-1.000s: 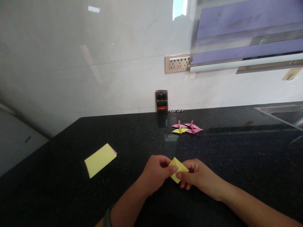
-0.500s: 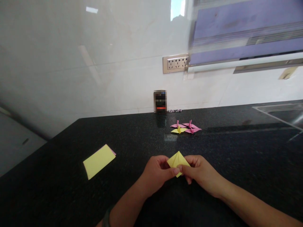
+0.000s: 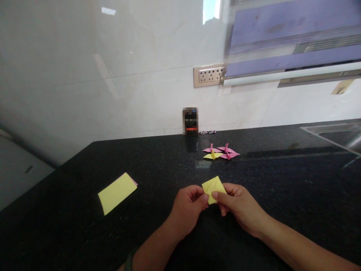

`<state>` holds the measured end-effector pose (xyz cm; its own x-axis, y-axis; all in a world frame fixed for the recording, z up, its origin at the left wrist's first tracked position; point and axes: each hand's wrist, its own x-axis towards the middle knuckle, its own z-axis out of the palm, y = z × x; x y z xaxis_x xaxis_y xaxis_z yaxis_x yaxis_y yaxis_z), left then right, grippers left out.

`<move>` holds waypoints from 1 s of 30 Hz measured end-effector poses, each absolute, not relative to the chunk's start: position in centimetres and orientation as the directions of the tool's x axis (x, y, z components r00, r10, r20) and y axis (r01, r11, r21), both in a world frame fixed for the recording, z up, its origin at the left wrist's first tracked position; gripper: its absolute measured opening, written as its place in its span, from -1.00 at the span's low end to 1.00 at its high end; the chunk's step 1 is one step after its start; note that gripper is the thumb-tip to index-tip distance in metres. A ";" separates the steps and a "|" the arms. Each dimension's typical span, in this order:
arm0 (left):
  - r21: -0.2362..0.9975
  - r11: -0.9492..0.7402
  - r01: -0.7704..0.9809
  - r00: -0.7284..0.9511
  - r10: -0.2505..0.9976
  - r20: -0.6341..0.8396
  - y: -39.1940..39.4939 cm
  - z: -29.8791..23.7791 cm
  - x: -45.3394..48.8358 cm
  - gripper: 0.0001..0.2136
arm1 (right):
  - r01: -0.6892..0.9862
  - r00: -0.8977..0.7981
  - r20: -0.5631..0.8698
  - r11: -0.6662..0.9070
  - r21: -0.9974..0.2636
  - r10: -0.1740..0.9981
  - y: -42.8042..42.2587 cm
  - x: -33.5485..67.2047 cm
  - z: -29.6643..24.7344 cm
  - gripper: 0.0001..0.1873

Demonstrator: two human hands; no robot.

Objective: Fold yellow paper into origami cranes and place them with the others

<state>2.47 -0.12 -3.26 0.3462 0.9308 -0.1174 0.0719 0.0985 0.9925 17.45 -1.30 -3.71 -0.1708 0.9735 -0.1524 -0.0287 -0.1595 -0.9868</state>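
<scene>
Both hands pinch a small folded square of yellow paper [image 3: 213,185], with creases fanning from its top corner. My left hand [image 3: 189,205] grips its lower left edge, thumb in front. On the other side my right hand [image 3: 239,203] presses its thumb on the paper's face, with the fingers behind it mostly hidden. Beyond the hands stand several folded paper cranes: a yellow crane [image 3: 213,155] in front at left, and pink cranes [image 3: 229,154] around it. To the left lies a stack of yellow paper [image 3: 117,194], with a pink edge showing beneath.
The black countertop [image 3: 158,162] runs back to a pale wall. A phone-like dark object [image 3: 190,121], partly blurred out, leans there beside a beaded strap [image 3: 208,132]. A wall socket [image 3: 209,75] is above. At the right is a metal-framed sink or hob [image 3: 332,137].
The folded yellow paper has turned slightly clockwise and risen a little between my hands. My left thumb has shifted toward its lower left edge.
</scene>
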 end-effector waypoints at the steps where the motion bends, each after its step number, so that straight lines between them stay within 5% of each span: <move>1: 0.993 0.095 0.067 0.334 0.936 -0.112 -0.2 -3.4 2.5 -0.85 | -0.030 -0.166 -0.150 -0.157 -0.987 0.975 -1.3 17.4 -3.7 -0.82; 13: 0.964 0.253 -0.082 0.389 0.899 -0.203 -0.3 -2.4 2.8 -0.84 | 0.024 -0.151 -0.107 -0.105 -0.994 0.983 -1.6 17.2 -3.4 -0.81; 30: 0.980 0.189 -0.068 0.315 0.936 -0.158 -0.2 -3.0 2.6 -0.85 | 0.080 -0.232 -0.106 -0.089 -0.993 0.967 -2.0 17.1 -3.0 -0.82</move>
<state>2.58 -0.23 -2.98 0.3152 0.9357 -0.1583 -0.0680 0.1887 0.9797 17.13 -2.00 -2.99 -0.2324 0.9669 -0.1058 0.0804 -0.0893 -0.9927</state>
